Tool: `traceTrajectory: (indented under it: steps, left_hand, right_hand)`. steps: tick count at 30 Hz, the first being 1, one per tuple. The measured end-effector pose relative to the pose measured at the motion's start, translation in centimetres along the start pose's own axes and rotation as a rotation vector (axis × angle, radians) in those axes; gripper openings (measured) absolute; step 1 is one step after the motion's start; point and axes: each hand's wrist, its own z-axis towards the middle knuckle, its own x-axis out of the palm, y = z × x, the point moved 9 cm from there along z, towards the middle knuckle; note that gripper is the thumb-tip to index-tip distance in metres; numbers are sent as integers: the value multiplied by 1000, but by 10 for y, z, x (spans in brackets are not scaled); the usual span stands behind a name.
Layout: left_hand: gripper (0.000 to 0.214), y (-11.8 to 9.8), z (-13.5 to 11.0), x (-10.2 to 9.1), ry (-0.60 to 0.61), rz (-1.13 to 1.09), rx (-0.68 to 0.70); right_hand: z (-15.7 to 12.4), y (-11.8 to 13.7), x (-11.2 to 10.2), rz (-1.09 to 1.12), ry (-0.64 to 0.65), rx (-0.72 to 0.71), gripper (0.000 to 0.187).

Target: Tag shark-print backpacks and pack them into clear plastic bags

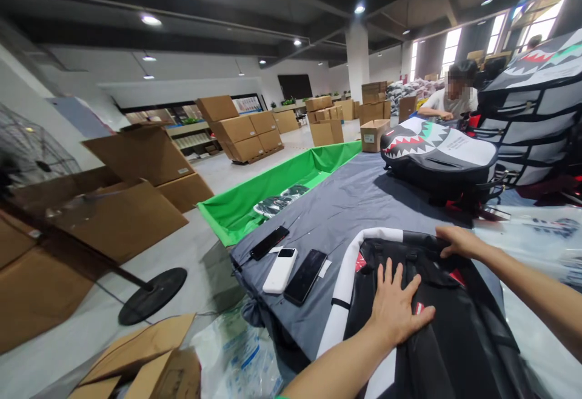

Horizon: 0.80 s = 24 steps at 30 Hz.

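Note:
A black backpack [448, 338] with white edging lies back side up at the near right of the table. My left hand [395, 302] rests flat on it with the fingers spread. At the backpack's far right edge is my right hand [457, 242], its thumb on the black panel and its fingers curled over the rim. Beyond it lies another backpack [439, 150], grey and white with a shark-mouth print. To the left on the cloth are a white power bank [280, 270], a black phone [305, 276] and a second dark phone [270, 242].
A stack of shark-print backpacks [530, 120] rises at the right, beside clear plastic bags [545, 265]. Behind the backpacks is a co-worker [454, 96]. A green fabric bin [222, 220] adjoins the grey-clothed table [350, 205]. Cardboard boxes [122, 217] and a round stand base [152, 296] occupy the left floor.

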Motion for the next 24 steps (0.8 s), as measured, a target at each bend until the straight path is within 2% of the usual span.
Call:
traceTrajectory:
  steps: [3,6,8,12,18,22,24]
  left_hand:
    - [76,-2,12,5,8,-1,43]
    - [79,-2,14,11,40,-4,8]
    - [80,-4,9,14,52,-32,-6]
    - [82,-6,1,15,102,-70,-6]
    - [84,-3,10,13,150,-110,-18]
    - [84,3,19,19,153,-94,-18]
    - [84,5,23,20,155,-79,-24]
  right_hand:
    - [10,1,8,-16,8,-11,35]
    - [7,4,9,-31,-4,-16,47]
    - [0,4,8,-40,-7,-11,46]
    - [-14,0,6,-31,-19,32,28]
    - [-10,16,8,77,-62,-45,55]
    - [5,4,10,59,-127,84,54]
    - [13,4,4,37,-163,110,44]
